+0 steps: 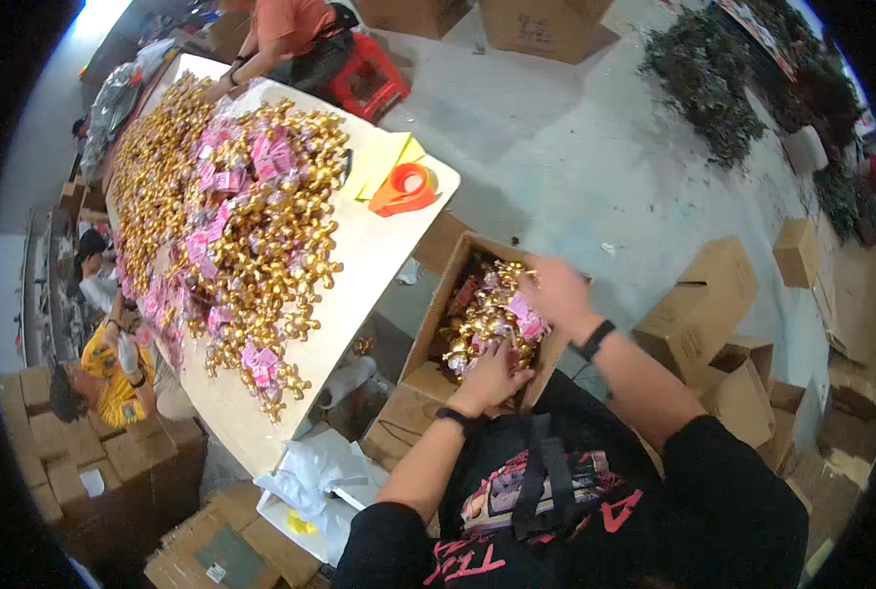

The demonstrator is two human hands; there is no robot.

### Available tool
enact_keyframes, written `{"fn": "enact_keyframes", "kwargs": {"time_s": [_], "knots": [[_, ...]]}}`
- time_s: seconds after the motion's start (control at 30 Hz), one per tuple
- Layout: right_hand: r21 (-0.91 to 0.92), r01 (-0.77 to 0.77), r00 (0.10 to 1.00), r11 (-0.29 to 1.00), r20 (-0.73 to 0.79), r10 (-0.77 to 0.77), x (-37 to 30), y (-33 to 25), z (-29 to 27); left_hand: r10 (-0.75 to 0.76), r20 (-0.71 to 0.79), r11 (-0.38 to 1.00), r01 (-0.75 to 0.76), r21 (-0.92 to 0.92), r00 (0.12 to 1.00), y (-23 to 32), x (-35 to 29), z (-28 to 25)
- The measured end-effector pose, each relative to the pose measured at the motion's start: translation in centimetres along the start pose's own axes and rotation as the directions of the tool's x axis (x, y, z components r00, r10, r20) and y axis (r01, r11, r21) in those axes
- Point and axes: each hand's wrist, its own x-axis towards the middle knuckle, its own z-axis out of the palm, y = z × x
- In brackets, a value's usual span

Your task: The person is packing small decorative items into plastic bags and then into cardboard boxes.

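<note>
An open cardboard box (pixel 424 339) stands in front of me, filled with shiny gold ball clusters (pixel 482 311) that carry pink tags (pixel 526 316). My left hand (pixel 492 377) lies on the clusters at the box's near side, fingers stretched out over them. At the right rim, beside the pink tags, is my right hand (pixel 559 296); it is blurred and its fingertips are hard to make out. A large heap of the same gold clusters (pixel 271 236), mixed with pink tags, covers much of the white table (pixel 384 250) to the left.
On the table's right end are an orange tape dispenser (pixel 405 190) and yellow sheets (pixel 379 162). One person (pixel 296 39) works at the far side, another in yellow (pixel 114 368) at the left. Cardboard boxes (pixel 698 304) lie on the right; a white plastic bag (pixel 320 476) is near my left arm.
</note>
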Motion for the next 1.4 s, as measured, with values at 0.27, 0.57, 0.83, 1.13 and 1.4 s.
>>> {"fn": "enact_keyframes", "kwargs": {"time_s": [0.27, 0.57, 0.83, 1.13, 1.4], "knots": [[-0.204, -0.091, 0.906, 0.975, 0.389, 0.166, 1.6, 8.0, 3.0, -0.107, -0.973, 0.879, 0.477, 0.004, 0.204, -6.4, -7.5, 2.7], [-0.236, 0.144, 0.746, 0.961, 0.664, 0.052, -7.3, -0.6, 6.7, -0.571, -0.23, 0.812, 0.502, -0.297, 0.788, -5.5, 2.3, -5.7], [-0.215, 0.053, 0.549, 0.975, 0.822, 0.152, -4.9, 0.6, 10.5, -0.54, -0.152, 0.837, 0.547, 0.002, 0.828, -2.8, 1.8, 3.9], [-0.118, 0.195, 0.85, 0.974, 0.515, -0.108, 2.4, 4.2, 10.8, -0.671, -0.077, 0.727, 0.675, 0.13, 0.738, -1.4, 4.8, 0.3], [-0.136, 0.242, 0.607, 0.961, 0.794, -0.041, 6.3, 2.9, 12.5, -0.674, -0.138, 0.718, 0.687, 0.109, 0.726, -1.6, 4.3, 1.3]]}}
